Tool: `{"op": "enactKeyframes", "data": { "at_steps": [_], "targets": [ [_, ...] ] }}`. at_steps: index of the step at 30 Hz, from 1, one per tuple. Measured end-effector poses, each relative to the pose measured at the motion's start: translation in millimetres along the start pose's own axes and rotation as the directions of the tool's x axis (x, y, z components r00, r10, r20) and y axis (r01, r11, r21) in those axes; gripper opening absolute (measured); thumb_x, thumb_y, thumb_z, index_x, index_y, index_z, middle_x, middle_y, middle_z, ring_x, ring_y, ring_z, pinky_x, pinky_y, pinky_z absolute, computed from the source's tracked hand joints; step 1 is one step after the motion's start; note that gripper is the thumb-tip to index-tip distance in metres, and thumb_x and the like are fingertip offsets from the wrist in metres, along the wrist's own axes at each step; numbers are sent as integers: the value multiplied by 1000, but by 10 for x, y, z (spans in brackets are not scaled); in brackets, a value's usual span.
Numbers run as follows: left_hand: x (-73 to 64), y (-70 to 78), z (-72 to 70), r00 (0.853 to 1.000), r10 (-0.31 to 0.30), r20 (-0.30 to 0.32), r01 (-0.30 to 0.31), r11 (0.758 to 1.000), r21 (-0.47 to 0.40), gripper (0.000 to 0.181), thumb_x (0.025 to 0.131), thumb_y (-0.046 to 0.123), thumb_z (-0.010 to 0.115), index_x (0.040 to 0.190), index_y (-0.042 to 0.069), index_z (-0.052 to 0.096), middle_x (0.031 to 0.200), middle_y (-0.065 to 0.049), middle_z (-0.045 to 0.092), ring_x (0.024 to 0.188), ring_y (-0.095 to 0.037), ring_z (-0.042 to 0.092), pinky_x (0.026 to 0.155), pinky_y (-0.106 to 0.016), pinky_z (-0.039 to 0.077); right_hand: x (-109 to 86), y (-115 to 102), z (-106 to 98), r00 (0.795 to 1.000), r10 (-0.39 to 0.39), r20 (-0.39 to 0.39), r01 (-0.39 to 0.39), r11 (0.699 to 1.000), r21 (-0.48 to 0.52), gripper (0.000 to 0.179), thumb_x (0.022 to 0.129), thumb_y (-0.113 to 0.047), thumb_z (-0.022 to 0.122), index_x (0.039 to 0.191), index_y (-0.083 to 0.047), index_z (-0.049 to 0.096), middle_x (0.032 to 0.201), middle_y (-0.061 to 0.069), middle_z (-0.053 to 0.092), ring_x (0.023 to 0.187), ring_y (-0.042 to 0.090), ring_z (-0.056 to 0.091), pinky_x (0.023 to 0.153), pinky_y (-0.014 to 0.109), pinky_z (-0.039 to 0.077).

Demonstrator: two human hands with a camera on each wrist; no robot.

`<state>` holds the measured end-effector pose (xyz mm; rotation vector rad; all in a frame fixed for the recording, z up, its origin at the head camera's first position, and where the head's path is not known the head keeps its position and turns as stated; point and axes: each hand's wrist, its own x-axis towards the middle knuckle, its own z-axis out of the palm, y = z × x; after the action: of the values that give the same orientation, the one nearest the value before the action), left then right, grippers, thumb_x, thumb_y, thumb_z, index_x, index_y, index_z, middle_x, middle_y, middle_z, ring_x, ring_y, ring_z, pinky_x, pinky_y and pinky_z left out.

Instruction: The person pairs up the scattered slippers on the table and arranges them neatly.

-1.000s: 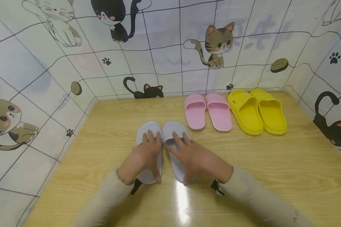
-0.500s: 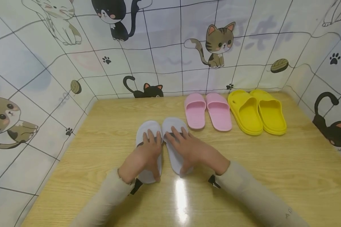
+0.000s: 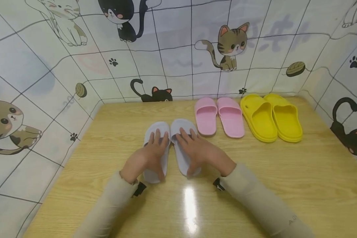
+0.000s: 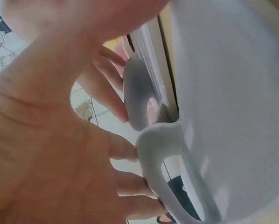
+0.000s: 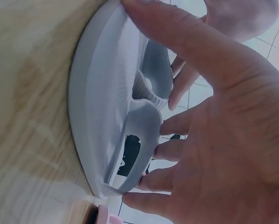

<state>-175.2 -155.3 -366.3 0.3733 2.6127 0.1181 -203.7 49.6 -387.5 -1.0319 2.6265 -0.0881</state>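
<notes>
Two pale grey slippers lie side by side on the wooden table [image 3: 285,172], toes pointing to the back wall. My left hand [image 3: 157,153] lies flat on the left grey slipper [image 3: 157,128], fingers stretched over its strap and thumb along its inner edge. My right hand [image 3: 191,152] rests the same way on the right grey slipper [image 3: 182,125]. The left wrist view shows spread fingers [image 4: 125,144] against the strap of the left slipper [image 4: 233,93]. In the right wrist view, fingers [image 5: 177,123] touch the strap of the right slipper [image 5: 107,102].
A pink pair of slippers [image 3: 218,115] and a yellow pair [image 3: 270,115] stand in a row at the back right, just right of the grey pair. Cat-print sheeting [image 3: 47,82] walls in the table on the left, back and right.
Both hands have slid the grey slippers away from me toward the back wall, the right one first. They now sit closer to the pink pair's row.
</notes>
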Motion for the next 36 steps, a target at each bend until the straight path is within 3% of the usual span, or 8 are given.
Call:
{"op": "enactKeyframes", "data": {
  "at_steps": [7,15,17,19,23,28,32,36],
  "targets": [
    [72,-95,-14,1000,0,-23,-1,1000,-27,159,58,40,102,166,18,-11,170,-21,-23,150,-66,-4,119,-75,20,63,26,-16,999,38,23,-39,999,34,148,63,-57,95,167,-8,1,174,17,-9,157,53,2,129,60,16],
    [133,-120,-14,995,49,-85,-51,998,-23,149,68,37,97,163,-2,-12,168,-29,-20,149,-67,1,126,-68,3,64,147,7,1000,-4,-15,5,998,55,149,65,-62,92,167,-8,-3,173,15,-12,157,52,-3,131,53,8],
    [131,-119,-17,996,21,-87,-24,999,-40,147,68,37,97,164,1,-7,169,-29,-17,149,-67,6,126,-68,10,64,156,7,1000,-10,-23,12,998,64,149,65,-62,92,166,-8,-2,174,14,-12,157,52,-2,131,52,7],
    [117,-116,-20,996,-23,-86,18,998,-63,147,66,38,98,166,8,-6,170,-30,-13,148,-65,21,123,-66,27,61,155,2,1000,-12,-23,13,998,68,149,64,-62,92,167,-8,-2,174,14,-11,157,52,-2,131,52,8],
    [89,-114,-17,992,-77,-103,67,993,-98,150,63,40,100,167,14,-6,169,-34,-2,137,-56,48,103,-60,53,54,142,-2,1000,-3,-25,4,998,67,150,63,-61,93,167,-8,-1,174,15,-10,157,53,-2,131,53,9],
    [64,-121,-19,995,-81,-62,75,993,-95,154,62,38,101,166,7,-9,168,-35,-10,143,-57,40,110,-60,48,55,131,7,1000,-4,-30,6,998,66,150,63,-61,93,167,-8,-1,173,16,-10,157,53,-1,131,53,9],
    [44,-113,-19,996,-84,3,84,994,-74,163,56,34,104,165,12,-15,167,-31,-20,146,-58,34,112,-61,46,60,132,14,1000,0,-30,2,997,78,151,63,-61,93,167,-9,-2,173,14,-12,157,52,-2,131,53,9],
    [25,-101,-18,997,-76,10,77,995,-69,167,53,32,105,164,14,-18,167,-30,-23,146,-57,36,110,-60,48,66,149,23,999,-5,-42,9,996,85,151,62,-61,94,167,-9,-2,173,15,-13,157,52,-2,131,52,8]
  ]
}}
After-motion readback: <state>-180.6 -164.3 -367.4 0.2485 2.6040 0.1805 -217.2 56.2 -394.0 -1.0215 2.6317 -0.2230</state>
